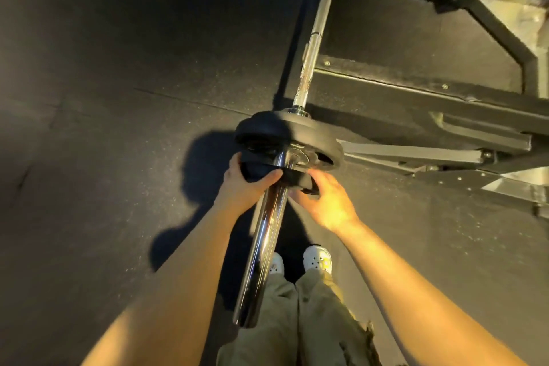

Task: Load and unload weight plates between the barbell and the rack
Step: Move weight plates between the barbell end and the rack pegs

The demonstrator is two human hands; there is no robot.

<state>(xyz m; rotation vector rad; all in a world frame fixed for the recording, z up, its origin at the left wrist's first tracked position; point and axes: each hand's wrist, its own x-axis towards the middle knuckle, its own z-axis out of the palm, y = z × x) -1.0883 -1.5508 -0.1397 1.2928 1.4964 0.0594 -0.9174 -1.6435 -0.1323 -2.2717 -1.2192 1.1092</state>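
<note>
Both hands are on a small black weight plate [269, 171] that sits on the chrome sleeve of the barbell [267, 235], just this side of a larger black plate [309, 134] already on the same sleeve. The left hand [246, 184] grips the small plate's left edge, fingers wrapped over the far rim and thumb curled across the near face next to the sleeve. The right hand [326, 202] holds the plate's right edge, fingers curled round it with the back of the hand facing up. The sleeve runs down toward the person, its end near the khaki trousers [315, 315] and white shoes [317, 257]. The thin bar shaft continues up and away past a black steel rack frame [421, 92] on the dark rubber floor [118, 68]
</note>
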